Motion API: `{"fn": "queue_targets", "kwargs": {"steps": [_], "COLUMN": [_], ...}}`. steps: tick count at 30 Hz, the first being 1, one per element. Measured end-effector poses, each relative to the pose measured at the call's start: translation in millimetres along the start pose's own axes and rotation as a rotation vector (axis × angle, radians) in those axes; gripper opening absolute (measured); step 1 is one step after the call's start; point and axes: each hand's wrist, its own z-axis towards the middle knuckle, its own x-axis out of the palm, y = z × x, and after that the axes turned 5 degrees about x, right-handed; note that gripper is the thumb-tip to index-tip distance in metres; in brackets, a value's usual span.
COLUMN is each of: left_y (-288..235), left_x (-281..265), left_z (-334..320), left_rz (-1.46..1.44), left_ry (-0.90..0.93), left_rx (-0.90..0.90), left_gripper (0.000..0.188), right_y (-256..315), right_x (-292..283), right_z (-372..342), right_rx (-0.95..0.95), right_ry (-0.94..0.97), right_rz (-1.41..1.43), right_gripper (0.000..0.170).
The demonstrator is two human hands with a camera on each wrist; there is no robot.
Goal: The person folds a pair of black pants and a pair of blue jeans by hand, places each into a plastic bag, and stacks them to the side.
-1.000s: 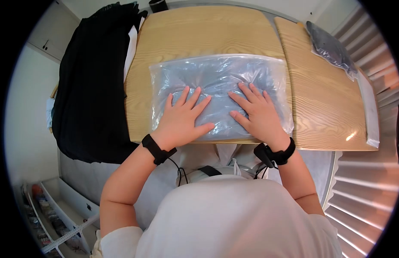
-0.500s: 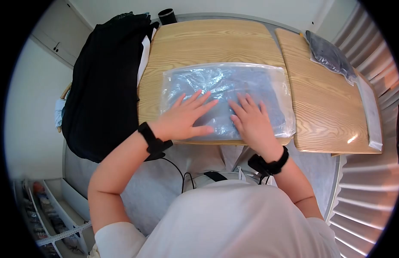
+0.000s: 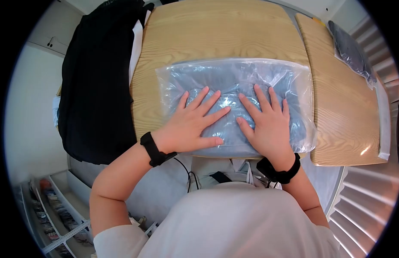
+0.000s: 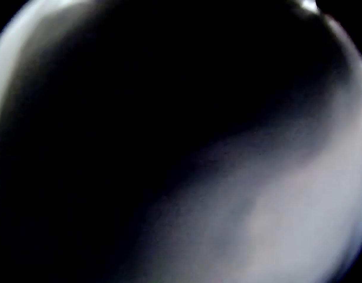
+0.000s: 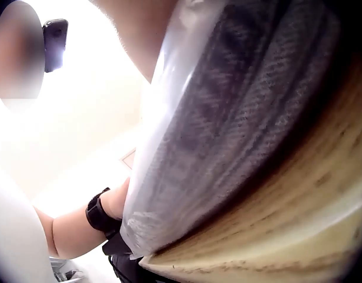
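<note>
A clear plastic bag (image 3: 251,69) with folded blue-grey cloth inside lies flat near the front edge of the wooden table. In the right wrist view the cloth (image 5: 240,94) looks like denim with thick stitched seams, seen through the film. My left hand (image 3: 186,127) rests palm down on the bag's left half, fingers spread and straight. On the right half my right hand (image 3: 270,124) presses down the same way, its thumb pointing toward the left hand. Creases and glare run through the film around the fingertips. The left wrist view is dark and blurred.
Black cloth (image 3: 96,86) is heaped along the table's left side. A second wooden tabletop (image 3: 341,116) stands at the right, bearing a bag of dark cloth (image 3: 350,49) and a long pale strip (image 3: 383,120). Bins (image 3: 57,210) with small packets stand at the lower left.
Half a second ago the right fingers were closer together and the film looked smoother; now both hands are spread wide on the bag. The head view has also shifted.
</note>
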Motion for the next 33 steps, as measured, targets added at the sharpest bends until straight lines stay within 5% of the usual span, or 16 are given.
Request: {"fn": "queue_targets", "kwargs": {"steps": [10,14,17,19,21,25,33], "left_y": [5.1,39.4,62.8,49.6,11.6,-29.5,-38.2], "left_x": [-5.3,-9.2,-12.4,-13.0,-17.1,6.3,28.9], "left_z": [-2.8,-42.9,-99.7,-119.0,-117.8,-95.6,-71.0], "left_rz": [-0.054,-0.347,-0.081,-0.019,0.001,0.026,0.041], "left_ry": [0.003,-0.003,-0.186,-0.372,-0.504,-0.456,-0.448], "left_rx": [0.02,0.018,-0.193,-0.265,-0.196,-0.04,-0.138], "left_gripper": [0.071,0.058,0.047,0.041,0.039,0.046,0.072], "right_y": [-11.8,-68.6,-157.1,-163.3,-139.9,-86.8,-80.0], "right_x": [-5.0,-44.4,-48.5,-61.4,-80.7,-57.5,-20.2], "right_z": [-8.2,-22.3,-57.6,-74.1,-89.2,-100.4,-94.1], "right_rx": [-0.023,-0.184,0.182,0.318,0.448,0.292,0.473], "right_ry": [-0.009,0.216,0.026,-0.072,-0.194,-0.166,-0.234], "right_rz": [0.029,0.328,-0.142,-0.381,0.407,0.692,0.981], "right_gripper": [0.045,0.044,0.037,0.033,0.024,0.023,0.024]}}
